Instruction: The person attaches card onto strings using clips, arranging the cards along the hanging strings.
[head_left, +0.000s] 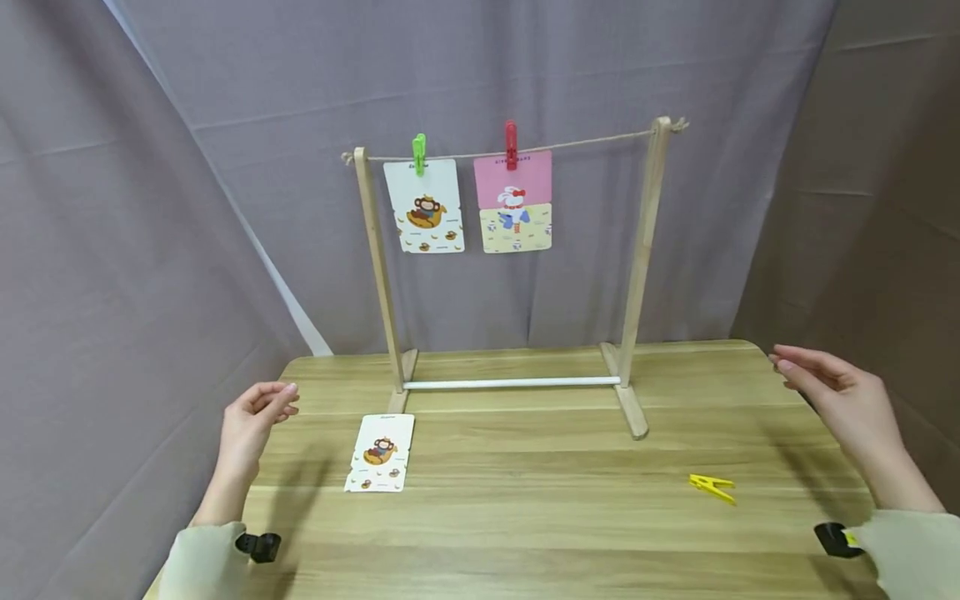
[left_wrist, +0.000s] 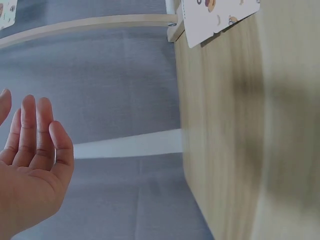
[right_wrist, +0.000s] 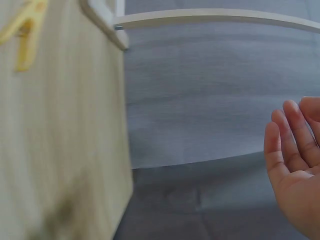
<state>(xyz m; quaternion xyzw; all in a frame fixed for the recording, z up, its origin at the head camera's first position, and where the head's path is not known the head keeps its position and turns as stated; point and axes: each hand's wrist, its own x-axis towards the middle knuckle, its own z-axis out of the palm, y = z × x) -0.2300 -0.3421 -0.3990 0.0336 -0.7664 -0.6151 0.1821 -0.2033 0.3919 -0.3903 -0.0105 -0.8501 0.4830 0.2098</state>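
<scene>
Head view: hovering empty with relaxed fingers, left hand (head_left: 251, 421) just left of the monkey card (head_left: 380, 452) lying on the wooden table (head_left: 525, 533), right hand (head_left: 843, 404) near the yellow clothespin (head_left: 712, 486). Left wrist view: showing an open palm (left_wrist: 30, 170) off the table edge, card corner (left_wrist: 215, 15) well apart. Right wrist view: showing loosely extended fingers (right_wrist: 295, 145) holding nothing, clothespin (right_wrist: 25, 30) lying far across the tabletop.
</scene>
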